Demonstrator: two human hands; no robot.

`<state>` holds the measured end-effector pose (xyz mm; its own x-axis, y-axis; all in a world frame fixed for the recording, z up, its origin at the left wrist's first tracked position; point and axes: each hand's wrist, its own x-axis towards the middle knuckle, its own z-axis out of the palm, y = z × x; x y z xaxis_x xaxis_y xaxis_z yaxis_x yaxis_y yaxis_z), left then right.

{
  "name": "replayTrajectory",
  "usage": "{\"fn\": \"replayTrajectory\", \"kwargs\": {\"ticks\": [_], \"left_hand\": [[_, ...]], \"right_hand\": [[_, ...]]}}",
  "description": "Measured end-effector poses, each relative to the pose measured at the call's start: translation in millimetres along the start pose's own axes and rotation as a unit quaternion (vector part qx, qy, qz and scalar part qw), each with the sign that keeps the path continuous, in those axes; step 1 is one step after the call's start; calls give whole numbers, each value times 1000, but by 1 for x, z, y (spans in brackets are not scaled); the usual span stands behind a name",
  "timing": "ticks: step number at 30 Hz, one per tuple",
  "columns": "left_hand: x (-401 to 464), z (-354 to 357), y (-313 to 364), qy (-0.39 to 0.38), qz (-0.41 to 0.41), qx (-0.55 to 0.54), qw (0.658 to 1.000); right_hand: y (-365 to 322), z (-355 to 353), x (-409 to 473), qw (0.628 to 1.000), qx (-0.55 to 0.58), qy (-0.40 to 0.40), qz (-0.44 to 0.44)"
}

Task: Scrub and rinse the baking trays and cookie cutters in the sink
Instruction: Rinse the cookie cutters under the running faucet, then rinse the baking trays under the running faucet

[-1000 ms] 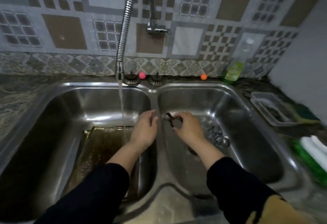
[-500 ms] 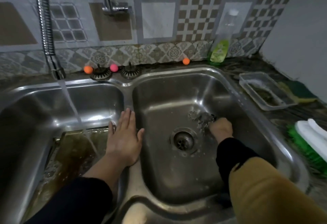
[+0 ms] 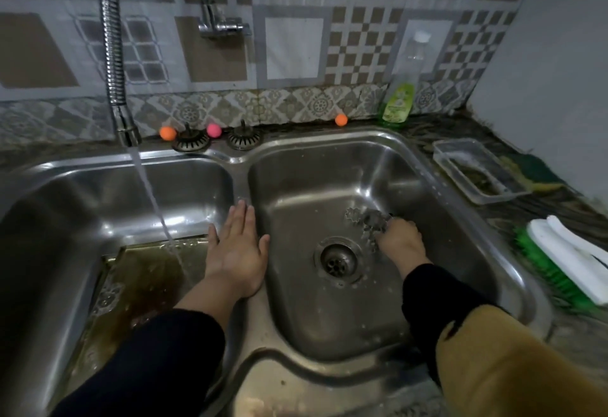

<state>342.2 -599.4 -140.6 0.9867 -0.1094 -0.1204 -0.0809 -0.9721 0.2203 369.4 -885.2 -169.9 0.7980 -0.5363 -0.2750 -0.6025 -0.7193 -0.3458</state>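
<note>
Metal cookie cutters (image 3: 368, 222) in right hand (image 3: 399, 240) grip

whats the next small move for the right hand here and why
Probably lift the metal cookie cutters that the right hand grips in the dry right basin over to the running water stream in the left basin, since they need rinsing.
</note>
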Motion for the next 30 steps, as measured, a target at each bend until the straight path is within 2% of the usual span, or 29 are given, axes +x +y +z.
{"fn": "replayTrajectory", "kwargs": {"ticks": [5,9,10,13,15,17,18,20,22,27,30], "left_hand": [[-4,-10,-4,-33,40,21,998],[-29,-18,-42,-11,102,-10,995],[-37,-17,-58,-9,97,-17,995],[-58,-11,-111,-69,25,-38,997],[-65,-5,-147,-97,-27,-42,994],[-70,0,-176,-134,-61,-47,988],[-72,2,-186,-156,-69,-51,984],[-75,4,-199,-186,-76,-57,978],[-73,4,-208,-185,-80,-63,977],[-66,4,-215,-192,-81,-74,975],[-63,4,-213,-208,-92,-79,971]], "right_hand": [[-46,-7,-63,997,-12,-7,-76],[-100,1,-130,989,7,1,-151],[-114,9,-147,984,14,4,-177],[-149,42,-197,958,13,36,-285],[-168,67,-226,936,-19,59,-346],[-183,92,-247,921,-61,47,-382],[-188,105,-251,926,-66,11,-371],[-196,128,-250,950,-61,-99,-291],[-201,145,-242,961,-46,-161,-218],[-209,165,-220,980,-3,-149,-132],[-211,171,-211,974,62,-199,-92]]}}
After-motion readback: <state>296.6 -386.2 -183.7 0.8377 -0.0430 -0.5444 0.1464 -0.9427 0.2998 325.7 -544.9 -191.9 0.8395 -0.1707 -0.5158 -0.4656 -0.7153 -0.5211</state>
